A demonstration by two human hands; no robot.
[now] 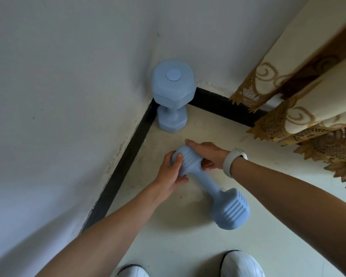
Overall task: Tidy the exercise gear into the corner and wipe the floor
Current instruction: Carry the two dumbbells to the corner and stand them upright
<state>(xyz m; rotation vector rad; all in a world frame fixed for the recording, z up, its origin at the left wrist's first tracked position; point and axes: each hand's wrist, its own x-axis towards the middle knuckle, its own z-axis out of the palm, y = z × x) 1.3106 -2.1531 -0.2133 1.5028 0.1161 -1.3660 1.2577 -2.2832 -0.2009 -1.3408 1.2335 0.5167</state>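
fingers (178,159) of both hands grip tilted dumbbell (212,186).

Two pale blue dumbbells (173,96) (210,188), black skirting (124,168), cream curtain (300,108) with brown swirls, white watch (233,161)

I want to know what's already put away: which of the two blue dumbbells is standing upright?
The dumbbell in the corner, standing on end against the black skirting. The other dumbbell is tilted, its near end on the floor, its far end held by the left hand and right hand.
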